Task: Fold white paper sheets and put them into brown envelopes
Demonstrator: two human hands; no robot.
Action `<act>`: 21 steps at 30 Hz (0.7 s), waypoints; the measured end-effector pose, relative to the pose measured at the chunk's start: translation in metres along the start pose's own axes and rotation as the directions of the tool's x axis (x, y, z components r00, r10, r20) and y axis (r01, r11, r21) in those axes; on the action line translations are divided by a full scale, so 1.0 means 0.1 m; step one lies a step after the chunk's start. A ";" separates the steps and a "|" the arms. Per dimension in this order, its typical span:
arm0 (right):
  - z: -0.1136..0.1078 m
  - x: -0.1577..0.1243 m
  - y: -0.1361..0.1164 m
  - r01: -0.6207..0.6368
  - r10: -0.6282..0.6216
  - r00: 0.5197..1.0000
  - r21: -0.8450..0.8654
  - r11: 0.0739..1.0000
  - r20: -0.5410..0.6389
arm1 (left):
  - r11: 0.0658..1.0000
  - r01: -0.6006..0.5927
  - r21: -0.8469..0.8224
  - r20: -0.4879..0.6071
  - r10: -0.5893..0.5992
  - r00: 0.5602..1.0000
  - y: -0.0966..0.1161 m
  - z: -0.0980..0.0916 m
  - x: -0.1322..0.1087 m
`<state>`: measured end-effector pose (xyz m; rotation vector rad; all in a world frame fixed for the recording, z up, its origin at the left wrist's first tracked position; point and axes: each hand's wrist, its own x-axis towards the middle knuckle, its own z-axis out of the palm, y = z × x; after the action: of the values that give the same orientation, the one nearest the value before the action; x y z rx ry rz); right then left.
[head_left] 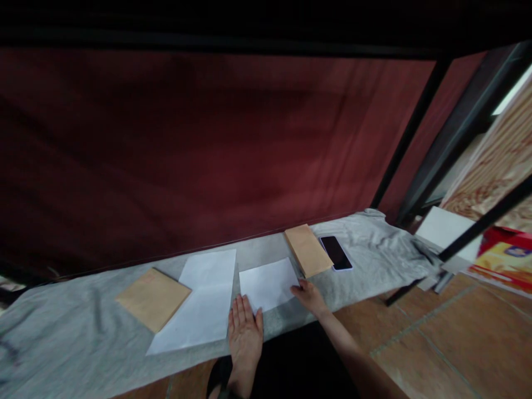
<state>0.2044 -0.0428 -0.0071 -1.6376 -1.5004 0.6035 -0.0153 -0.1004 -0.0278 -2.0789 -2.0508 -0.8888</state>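
Note:
A smaller white sheet of paper [268, 281], possibly folded, lies in front of me on the grey cloth. My left hand [245, 331] rests flat at its near left corner, fingers stretched out and holding nothing. At the right edge of that sheet, my right hand [309, 296] is closed, pinching the paper near the corner. Left of it lies larger white paper [210, 302], with a brown envelope [153, 299] overlapping its left side. Just beyond my right hand are more brown envelopes [308, 250], apparently stacked, touching or close beside a phone [336, 253] with a dark screen.
The grey cloth [78, 327] covers a long, narrow surface against a dark red panel [216, 155]. Dark frame bars [411, 136] rise at the right. A red and yellow box [505, 257] and a white board [449, 230] stand low beyond, near the tiled floor [453, 332].

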 end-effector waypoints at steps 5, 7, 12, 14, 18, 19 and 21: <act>0.01 0.09 -0.17 -0.014 -0.002 0.997 0.219 0.976 0.071 | 0.999 -0.043 0.009 0.008 0.043 0.999 -0.01 -0.06 -0.03; -0.02 0.19 -0.28 -0.002 -0.016 0.998 0.282 0.959 0.061 | 0.999 -0.051 0.008 0.019 0.051 0.999 -0.02 -0.08 -0.05; -0.26 0.39 -0.64 0.109 -0.094 0.994 0.326 0.939 -0.061 | 0.996 -0.036 -0.083 0.035 0.039 0.999 -0.09 -0.07 -0.11; -0.39 0.34 -0.78 0.245 -0.217 0.965 0.215 0.945 -0.146 | 0.982 0.017 -0.187 0.045 -0.009 0.999 -0.09 -0.07 -0.12; -0.46 0.05 -0.92 0.526 -0.535 0.841 -0.114 0.843 -0.083 | 0.822 0.251 -0.511 0.188 -0.178 0.966 0.02 -0.13 -0.03; -0.43 -0.05 -0.91 0.575 -0.587 0.810 -0.178 0.799 -0.019 | 0.737 0.325 -0.592 0.250 -0.215 0.944 0.08 -0.16 0.01; -0.32 -0.24 -0.86 0.614 -0.623 0.780 -0.273 0.741 0.062 | 0.519 0.454 -0.725 0.364 -0.271 0.891 0.19 -0.25 0.10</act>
<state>0.1755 -0.0770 0.0767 -1.2012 -2.0383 -0.0162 -0.0066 -0.1040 0.0035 -2.1395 -2.5723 -2.0998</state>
